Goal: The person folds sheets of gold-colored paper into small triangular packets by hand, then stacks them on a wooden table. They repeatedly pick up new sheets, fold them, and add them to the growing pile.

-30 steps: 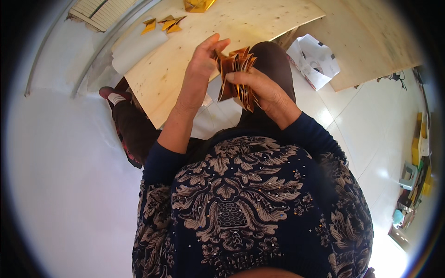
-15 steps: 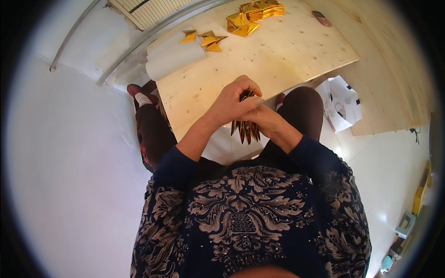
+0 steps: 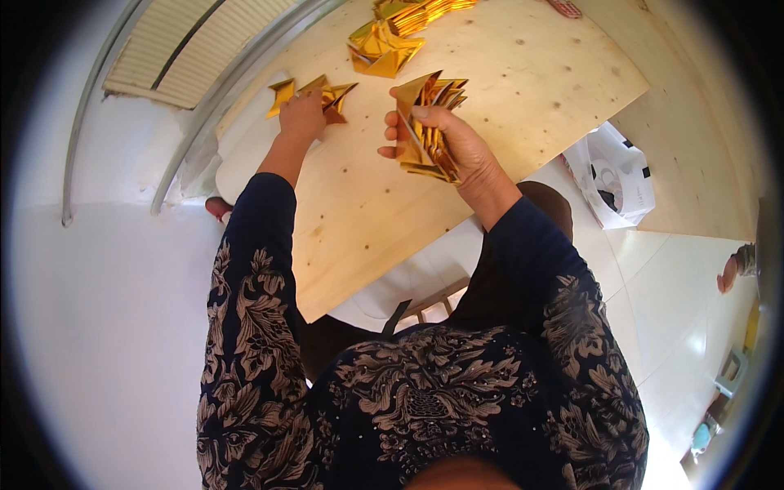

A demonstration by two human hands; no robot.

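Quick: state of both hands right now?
Left hand: at the loose folded gold pieces on the table; open or closed cannot be told.
Right hand: closed, holding a stack of folded gold pieces.

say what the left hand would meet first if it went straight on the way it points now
The left hand would likely meet a shiny gold, pointed, folded foil-like piece on the flat pale wooden tabletop; depth is unclear, so it may be touching it now.

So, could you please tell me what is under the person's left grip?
Folded gold papers show on both sides of the left grip, over the wooden tabletop. What the grip itself covers cannot be seen, nor whether it holds a piece.
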